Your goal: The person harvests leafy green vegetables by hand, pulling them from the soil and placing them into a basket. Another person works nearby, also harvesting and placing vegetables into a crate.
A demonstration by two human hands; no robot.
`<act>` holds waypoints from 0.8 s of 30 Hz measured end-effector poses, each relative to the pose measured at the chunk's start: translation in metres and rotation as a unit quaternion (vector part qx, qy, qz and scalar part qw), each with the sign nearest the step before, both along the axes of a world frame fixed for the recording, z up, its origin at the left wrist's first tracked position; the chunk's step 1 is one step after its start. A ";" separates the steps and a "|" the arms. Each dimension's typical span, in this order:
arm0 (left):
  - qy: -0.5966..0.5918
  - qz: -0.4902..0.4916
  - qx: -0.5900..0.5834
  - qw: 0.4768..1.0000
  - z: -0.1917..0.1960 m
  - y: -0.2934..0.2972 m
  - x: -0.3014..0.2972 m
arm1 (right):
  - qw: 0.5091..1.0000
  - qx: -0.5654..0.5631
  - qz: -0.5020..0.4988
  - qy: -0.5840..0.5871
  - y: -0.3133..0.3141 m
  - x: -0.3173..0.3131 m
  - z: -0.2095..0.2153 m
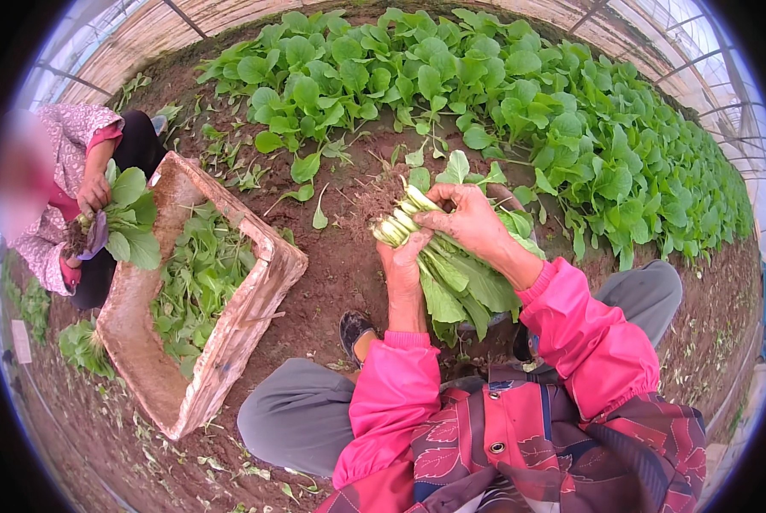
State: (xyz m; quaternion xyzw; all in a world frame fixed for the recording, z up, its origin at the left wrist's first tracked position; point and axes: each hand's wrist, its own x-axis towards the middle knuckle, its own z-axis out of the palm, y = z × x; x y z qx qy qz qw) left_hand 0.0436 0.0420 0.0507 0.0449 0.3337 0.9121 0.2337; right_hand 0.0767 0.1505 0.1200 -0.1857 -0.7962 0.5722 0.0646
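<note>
A bunch of leafy greens (461,286) lies across my lap side, its pale stalks and dirt-caked roots toward the left and its leaves hanging to the lower right. My left hand (402,267) is closed around the stalks from below, near the root end. From above, my right hand (475,224) pinches the pale stalks just beside the roots, thumb and forefinger close together; whether something small sits between them is hidden. A few loose leaves (454,168) stick up behind the right hand. Soil smudges both hands.
On the left stands a worn, dirty white box (259,295) with loose greens (199,278) inside. Beyond it a co-worker's hand (94,190) holds a leafy plant (130,218). A dense bed of greens (451,73) fills the far side and right. Scattered leaves (319,210) lie on brown soil.
</note>
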 end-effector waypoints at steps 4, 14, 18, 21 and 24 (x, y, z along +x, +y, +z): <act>0.036 0.044 -0.035 0.998 0.005 -0.002 0.001 | 0.994 -0.108 0.031 -0.006 -0.005 0.000 0.008; 0.042 -0.004 0.006 0.999 -0.027 -0.020 -0.020 | 0.927 0.354 0.061 0.106 0.020 0.017 0.072; 0.016 -0.092 0.083 0.992 -0.019 -0.023 -0.017 | 0.883 0.420 0.167 0.123 0.018 0.010 0.080; -0.024 -0.073 0.101 0.992 -0.005 -0.019 -0.010 | 0.930 0.326 0.147 0.086 -0.005 0.005 0.042; -0.050 -0.038 0.077 0.995 -0.007 -0.021 -0.007 | 0.958 0.254 0.089 0.099 -0.019 0.007 0.017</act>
